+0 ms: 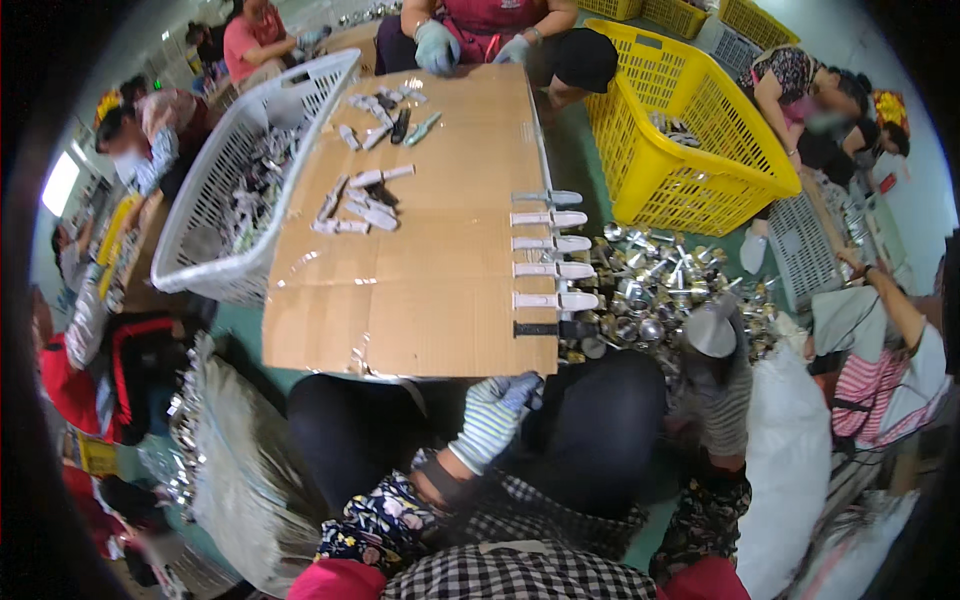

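My left hand [498, 412], in a striped glove with dark fingertips, is closed at the near edge of a cardboard sheet [430, 300]; whatever its fingers hold is hidden. My right hand [724, 405], in a grey glove and blurred, is right of my knee. It appears closed on a shiny round metal cup-shaped part [709, 332] above a heap of small metal parts [650, 290]. Along the sheet's right edge lies a row of flat, handle-like pieces [553, 270], mostly white or grey, the nearest black [537, 329]. Similar pieces [372, 205] lie loose farther left.
A white plastic basket [215, 265] of parts stands left of the sheet, a yellow basket [690, 195] at the far right. Across from me sits a person with gloved hands [437, 47] at the sheet's far edge. Sacks [785, 450] flank me; other people work around.
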`<action>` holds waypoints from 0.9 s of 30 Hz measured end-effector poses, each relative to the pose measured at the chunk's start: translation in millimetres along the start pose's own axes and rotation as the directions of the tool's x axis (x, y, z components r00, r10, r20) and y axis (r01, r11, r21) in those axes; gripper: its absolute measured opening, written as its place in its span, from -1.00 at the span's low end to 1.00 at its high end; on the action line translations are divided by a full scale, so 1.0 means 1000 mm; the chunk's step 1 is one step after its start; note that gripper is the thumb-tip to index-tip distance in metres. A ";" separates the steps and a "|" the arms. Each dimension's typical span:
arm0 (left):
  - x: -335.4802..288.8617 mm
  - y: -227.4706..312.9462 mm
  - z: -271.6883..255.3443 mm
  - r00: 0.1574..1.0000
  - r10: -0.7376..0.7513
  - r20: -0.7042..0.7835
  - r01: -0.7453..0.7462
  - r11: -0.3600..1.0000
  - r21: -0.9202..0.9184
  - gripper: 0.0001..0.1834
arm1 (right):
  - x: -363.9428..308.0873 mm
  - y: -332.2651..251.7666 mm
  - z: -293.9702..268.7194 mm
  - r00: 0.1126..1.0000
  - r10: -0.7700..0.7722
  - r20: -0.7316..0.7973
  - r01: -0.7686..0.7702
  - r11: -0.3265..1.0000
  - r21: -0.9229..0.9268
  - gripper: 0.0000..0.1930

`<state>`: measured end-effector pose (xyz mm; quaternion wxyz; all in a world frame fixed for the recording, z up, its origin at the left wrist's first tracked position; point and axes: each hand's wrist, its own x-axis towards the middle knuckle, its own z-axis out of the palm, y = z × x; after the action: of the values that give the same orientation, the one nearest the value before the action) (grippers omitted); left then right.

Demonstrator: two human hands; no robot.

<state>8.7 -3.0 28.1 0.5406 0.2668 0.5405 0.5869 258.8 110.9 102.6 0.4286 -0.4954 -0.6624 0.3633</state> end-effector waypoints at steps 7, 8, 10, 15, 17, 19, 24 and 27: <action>0.002 -0.017 -0.006 0.996 0.082 0.021 -0.081 0.997 -0.013 -0.78 | 0.023 -0.062 0.109 0.819 -0.393 0.418 0.474 0.874 -0.108 -0.34; 0.002 -0.017 -0.001 0.997 0.073 0.015 -0.072 0.995 -0.064 -0.77 | 0.028 -0.064 0.113 0.786 -0.449 0.425 0.559 0.810 -0.177 -0.35; 0.001 -0.018 -0.002 0.997 0.071 -0.004 -0.071 0.996 -0.060 -0.76 | 0.033 -0.063 0.125 0.735 -0.504 0.455 0.643 0.731 -0.230 -0.36; 0.001 -0.015 -0.004 0.997 0.075 -0.009 -0.074 0.996 0.055 -0.78 | 0.038 -0.065 0.143 0.669 -0.565 0.484 0.728 0.630 -0.270 -0.34; 0.001 -0.020 -0.004 0.985 0.167 -0.035 -0.160 0.977 0.143 -0.79 | 0.039 -0.065 0.147 0.650 -0.553 0.521 0.747 0.589 -0.307 -0.33; 0.002 -0.021 -0.004 0.964 0.261 -0.045 -0.243 0.941 0.237 -0.81 | 0.038 -0.066 0.151 0.639 -0.545 0.543 0.761 0.552 -0.341 -0.34; 0.002 -0.024 -0.003 0.945 0.321 -0.069 -0.297 0.925 0.235 -0.82 | 0.040 -0.061 0.156 0.591 -0.557 0.584 0.802 0.484 -0.350 -0.37; -0.001 -0.016 -0.002 0.969 0.238 -0.062 -0.221 0.954 0.202 -0.82 | 0.039 -0.060 0.156 0.575 -0.554 0.602 0.815 0.449 -0.365 -0.37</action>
<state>12.6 -7.3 12.5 0.4164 0.3538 0.5831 0.6012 88.3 124.9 107.8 0.2106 -0.2000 -0.9568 0.0098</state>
